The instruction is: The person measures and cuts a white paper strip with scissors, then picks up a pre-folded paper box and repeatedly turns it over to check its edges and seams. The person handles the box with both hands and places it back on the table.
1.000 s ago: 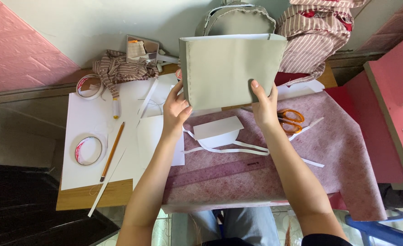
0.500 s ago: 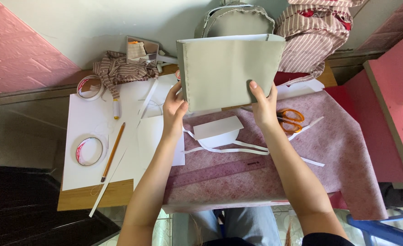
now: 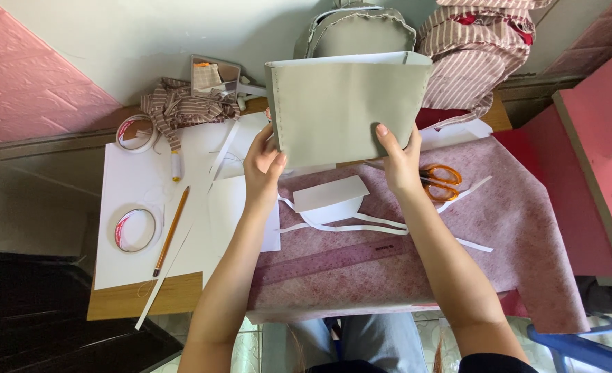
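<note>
I hold a grey fabric piece (image 3: 347, 110) up with both hands. My left hand (image 3: 263, 166) and right hand (image 3: 399, 162) each pinch its bottom edge, above the scissors (image 3: 438, 181).

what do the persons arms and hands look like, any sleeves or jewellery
Both forearms are bare up to the picture's lower edge, with no sleeves showing. The left hand and right hand wear no gloves, and no rings, watch or bracelets are visible. Fingernails look short and unpainted.

Both hands, left hand (image 3: 263, 162) and right hand (image 3: 397, 160), hold a grey stitched fabric piece (image 3: 347, 107) up above the mauve cloth (image 3: 513, 228).
</note>
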